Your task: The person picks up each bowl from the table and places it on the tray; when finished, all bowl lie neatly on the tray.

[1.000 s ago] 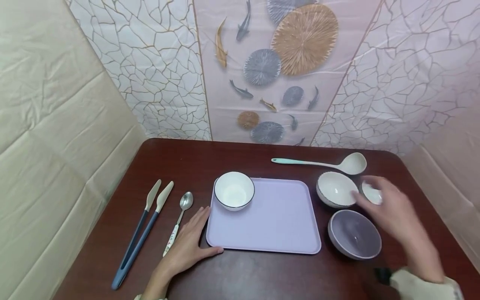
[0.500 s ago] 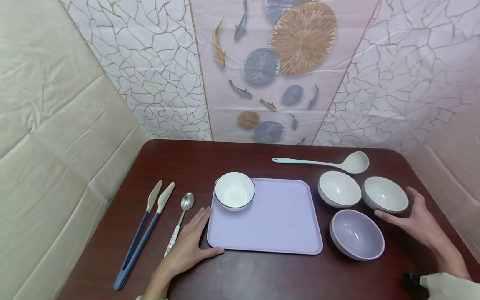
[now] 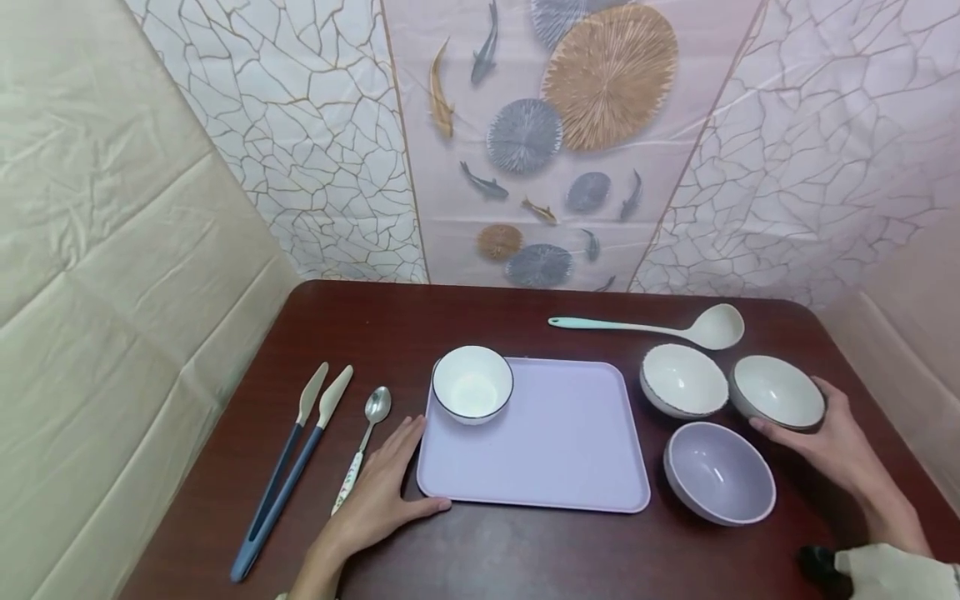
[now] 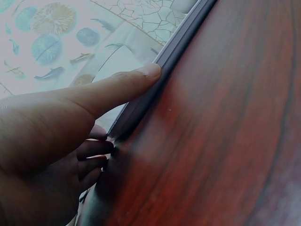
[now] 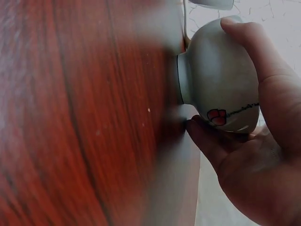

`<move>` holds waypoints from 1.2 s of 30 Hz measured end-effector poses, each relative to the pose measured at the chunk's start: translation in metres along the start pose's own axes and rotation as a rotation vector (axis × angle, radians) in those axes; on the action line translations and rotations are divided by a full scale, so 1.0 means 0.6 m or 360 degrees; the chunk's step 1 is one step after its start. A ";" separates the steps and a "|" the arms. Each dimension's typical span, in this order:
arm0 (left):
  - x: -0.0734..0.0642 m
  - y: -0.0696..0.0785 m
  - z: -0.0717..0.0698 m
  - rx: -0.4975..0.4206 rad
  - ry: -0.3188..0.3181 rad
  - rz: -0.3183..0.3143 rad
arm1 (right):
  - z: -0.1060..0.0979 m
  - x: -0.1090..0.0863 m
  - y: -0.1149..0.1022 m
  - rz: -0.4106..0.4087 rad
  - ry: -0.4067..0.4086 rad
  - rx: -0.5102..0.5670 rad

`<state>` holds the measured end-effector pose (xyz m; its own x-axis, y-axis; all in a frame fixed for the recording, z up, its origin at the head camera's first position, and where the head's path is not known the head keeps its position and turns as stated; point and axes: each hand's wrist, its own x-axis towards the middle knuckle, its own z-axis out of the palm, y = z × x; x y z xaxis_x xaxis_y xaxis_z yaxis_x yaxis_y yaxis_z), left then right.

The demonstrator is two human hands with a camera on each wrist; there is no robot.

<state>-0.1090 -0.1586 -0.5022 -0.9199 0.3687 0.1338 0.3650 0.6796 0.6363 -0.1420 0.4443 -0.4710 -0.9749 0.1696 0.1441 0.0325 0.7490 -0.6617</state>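
Note:
My left hand rests at the near left corner of a lilac tray, thumb along its front edge and fingers by its left side. In the left wrist view the thumb touches the tray's edge. A white bowl with a dark rim stands on the tray's far left corner. At the table's right, my right hand grips a pale bowl from its right side, thumb in front. The right wrist view shows a red drawing on this bowl, its foot at the tabletop.
Left of the tray lie a spoon and blue-handled tongs. A white bowl and a purple bowl stand between the tray and my right hand. Behind them lies a ladle. Cloth walls surround the table.
My right hand has moved right from above the bowls, round to the right side of the pale bowl, and now grips it. My left hand has stayed at the tray corner.

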 end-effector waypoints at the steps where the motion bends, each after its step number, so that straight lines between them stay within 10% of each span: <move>1: 0.002 0.000 0.000 0.0001 0.0001 0.0006 | 0.000 0.001 -0.001 0.0019 -0.0003 0.0001; 27: 0.008 -0.001 0.001 0.0011 0.0027 0.0025 | -0.013 0.006 -0.015 0.0077 0.0195 -0.0038; 36: 0.001 -0.002 0.001 0.0028 0.0027 0.0027 | -0.085 -0.043 -0.030 -0.0103 0.0308 0.0069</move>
<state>-0.1100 -0.1590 -0.5031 -0.9157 0.3696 0.1577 0.3831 0.6845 0.6202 -0.1065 0.4588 -0.4253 -0.9140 0.2452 0.3231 -0.0422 0.7348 -0.6770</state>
